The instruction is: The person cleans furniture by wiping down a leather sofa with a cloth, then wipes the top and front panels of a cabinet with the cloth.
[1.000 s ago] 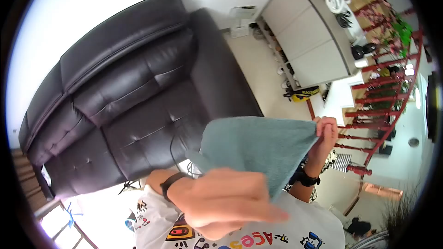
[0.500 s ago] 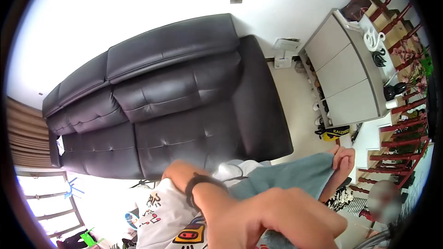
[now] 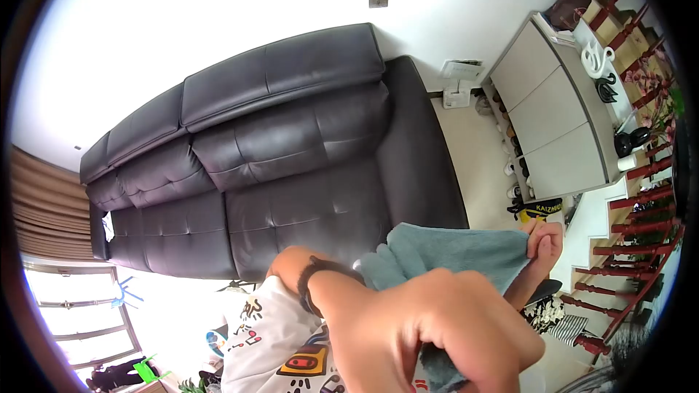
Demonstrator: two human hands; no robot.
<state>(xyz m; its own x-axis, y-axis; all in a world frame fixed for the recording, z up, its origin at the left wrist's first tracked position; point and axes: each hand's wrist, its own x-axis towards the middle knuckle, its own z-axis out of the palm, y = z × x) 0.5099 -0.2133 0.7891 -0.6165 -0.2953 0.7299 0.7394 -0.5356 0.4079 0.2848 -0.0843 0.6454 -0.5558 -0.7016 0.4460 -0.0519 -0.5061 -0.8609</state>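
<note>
A grey-green cloth (image 3: 466, 251) hangs between my hands in front of my white printed shirt (image 3: 277, 327). At the right, my right hand (image 3: 545, 241) is closed on one corner of it, fingers pinched round the edge. My left hand (image 3: 444, 327), large and close to the camera, has its fingers curled, with part of the cloth showing just below them; its fingertips are partly hidden. A dark band circles my left wrist.
A dark leather sofa (image 3: 291, 204) stands ahead against the white wall. To its right are a grey cabinet (image 3: 550, 116) with shoes beneath, a yellow-and-black bag (image 3: 540, 209), and stairs with a red railing (image 3: 626, 251). Brown curtains (image 3: 47, 204) hang at the far left.
Since a second ago the view has shifted, so the sofa sits further right. My left hand has moved right and closer to the camera, its fingers curling; the cloth's upper edge has risen since half a second ago.
</note>
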